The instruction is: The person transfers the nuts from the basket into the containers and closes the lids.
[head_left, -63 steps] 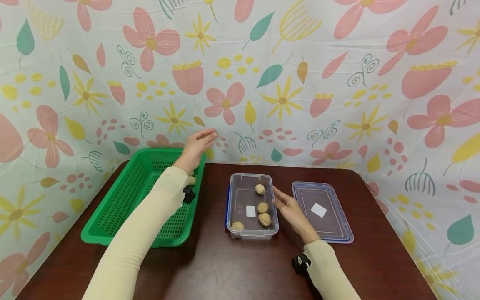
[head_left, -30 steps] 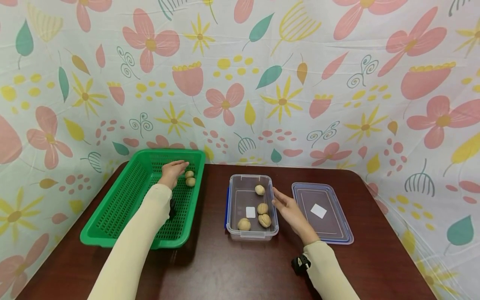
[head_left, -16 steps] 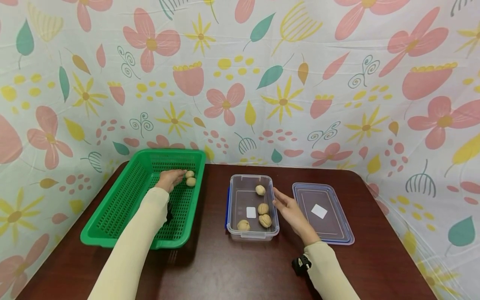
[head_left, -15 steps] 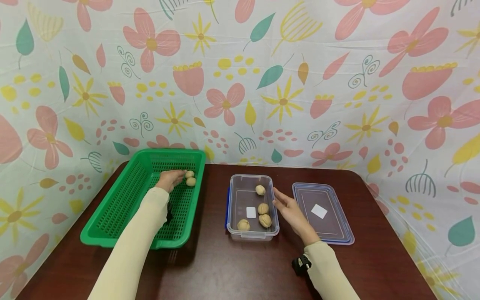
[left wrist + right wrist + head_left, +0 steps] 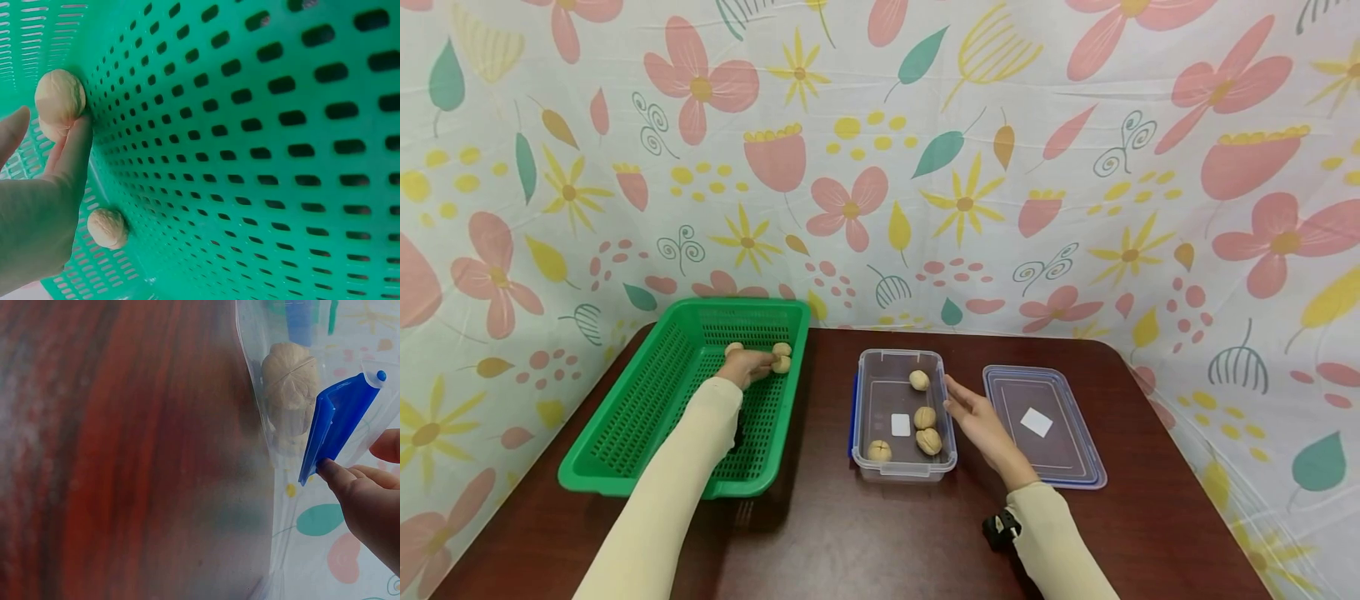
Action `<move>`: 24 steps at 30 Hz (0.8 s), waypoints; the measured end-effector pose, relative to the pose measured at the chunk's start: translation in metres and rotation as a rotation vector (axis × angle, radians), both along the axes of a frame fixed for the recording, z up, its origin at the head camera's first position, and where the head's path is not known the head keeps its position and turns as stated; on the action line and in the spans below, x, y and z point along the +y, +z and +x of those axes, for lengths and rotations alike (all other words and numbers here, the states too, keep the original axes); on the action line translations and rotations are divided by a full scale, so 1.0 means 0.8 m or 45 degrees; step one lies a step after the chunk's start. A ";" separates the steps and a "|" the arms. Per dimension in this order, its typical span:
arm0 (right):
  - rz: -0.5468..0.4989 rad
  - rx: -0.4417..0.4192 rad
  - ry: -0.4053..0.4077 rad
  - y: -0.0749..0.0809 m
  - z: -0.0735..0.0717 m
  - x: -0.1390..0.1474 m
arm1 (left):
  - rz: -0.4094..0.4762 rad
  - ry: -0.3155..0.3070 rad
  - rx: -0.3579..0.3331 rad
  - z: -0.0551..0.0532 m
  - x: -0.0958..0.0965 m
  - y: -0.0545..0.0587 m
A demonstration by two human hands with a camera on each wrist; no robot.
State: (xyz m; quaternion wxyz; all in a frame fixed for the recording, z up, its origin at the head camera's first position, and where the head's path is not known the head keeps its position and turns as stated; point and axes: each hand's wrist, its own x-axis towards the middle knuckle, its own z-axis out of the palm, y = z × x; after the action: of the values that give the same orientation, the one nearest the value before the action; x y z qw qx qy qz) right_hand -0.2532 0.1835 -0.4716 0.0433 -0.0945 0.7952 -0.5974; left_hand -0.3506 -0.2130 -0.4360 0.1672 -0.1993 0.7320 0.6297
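Note:
My left hand (image 5: 747, 367) reaches into the green basket (image 5: 575, 479), its fingertips at two walnuts (image 5: 782, 357) by the right wall. In the left wrist view, the fingers touch the near walnut (image 5: 60, 100) while the thumb stands apart from it. Another walnut (image 5: 733, 347) shows just behind the hand. Beside the clear plastic box (image 5: 904, 471), my right hand (image 5: 988, 425) lies with fingers extended along its right side. The right wrist view has a fingertip on the box's blue latch (image 5: 337, 425). Several walnuts (image 5: 928, 442) lie inside the box.
To the right of the box lies its clear lid (image 5: 1063, 433), with a white label. Another blue latch (image 5: 854, 417) hangs at the box's left side. Behind the dark wooden table (image 5: 827, 517) hangs a floral cloth (image 5: 880, 167).
The left hand has come from above the basket's right rim down into the basket, then to the walnuts. The box's front-left walnut has rolled about. The right hand has stayed still.

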 end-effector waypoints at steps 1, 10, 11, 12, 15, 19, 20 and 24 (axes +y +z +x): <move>0.002 0.001 -0.001 0.000 0.000 0.000 | -0.011 0.006 0.014 0.005 0.003 0.001; 0.011 -0.025 -0.007 0.000 -0.001 0.000 | -0.182 -0.314 -0.003 -0.011 -0.004 -0.015; 0.012 -0.028 -0.007 -0.001 -0.001 0.000 | -0.196 -0.323 0.001 -0.010 -0.004 -0.015; 0.011 -0.030 -0.008 -0.001 -0.001 0.000 | -0.207 -0.315 0.007 -0.009 -0.003 -0.015; 0.003 -0.027 -0.007 -0.002 0.000 -0.001 | -0.214 -0.276 0.028 -0.006 0.000 -0.015; -0.004 -0.021 -0.011 -0.002 0.000 -0.001 | -0.213 -0.254 0.047 -0.002 0.002 -0.014; -0.001 -0.020 -0.011 -0.002 0.000 -0.001 | -0.211 -0.250 0.048 -0.001 0.002 -0.014; 0.007 -0.020 -0.014 -0.001 0.000 -0.001 | -0.195 -0.256 0.053 0.000 0.001 -0.011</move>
State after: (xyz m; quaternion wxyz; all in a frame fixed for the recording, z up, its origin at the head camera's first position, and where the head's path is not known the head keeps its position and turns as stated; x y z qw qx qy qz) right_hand -0.2532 0.1826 -0.4725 0.0466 -0.0854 0.7969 -0.5962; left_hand -0.3507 -0.2120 -0.4448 0.1986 -0.1240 0.7975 0.5561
